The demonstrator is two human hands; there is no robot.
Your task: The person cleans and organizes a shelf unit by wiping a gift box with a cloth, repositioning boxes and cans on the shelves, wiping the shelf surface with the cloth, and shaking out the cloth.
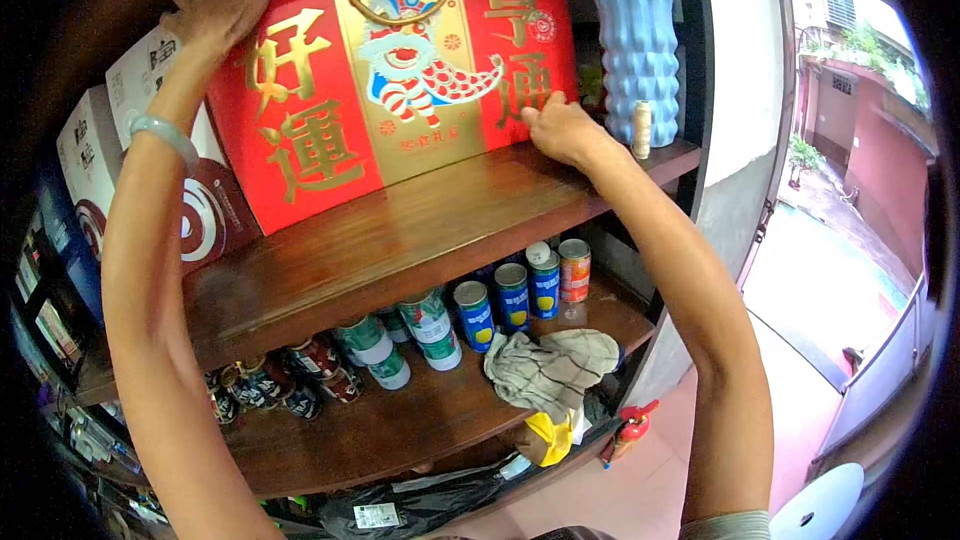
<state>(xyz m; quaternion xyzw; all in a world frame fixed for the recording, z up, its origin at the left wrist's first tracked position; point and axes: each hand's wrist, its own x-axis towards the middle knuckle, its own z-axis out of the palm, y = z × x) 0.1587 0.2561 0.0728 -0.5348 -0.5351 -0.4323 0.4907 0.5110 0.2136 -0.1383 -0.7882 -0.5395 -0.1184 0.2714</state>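
Note:
A large red and gold gift box [410, 70] with a rope handle stands on the upper wooden shelf [420, 230]. My left hand [220, 15] lies against the box's upper left side, its fingers spread over the edge. At the lower right front of the box is my right hand [562, 127], fingers bent against the printed face. To the right of the box a blue bumpy foam roller [635, 35] stands upright, with a small spool [642, 130] in front of it. White and dark red boxes [145, 75] stand on the left.
The lower shelf [370, 440] holds several cans [475, 315] and a checked cloth [550, 370]. Beneath it are a yellow item [553, 437] and black plastic [440, 500]. A red toy-like object [632, 427] is on the floor, near an open doorway at right.

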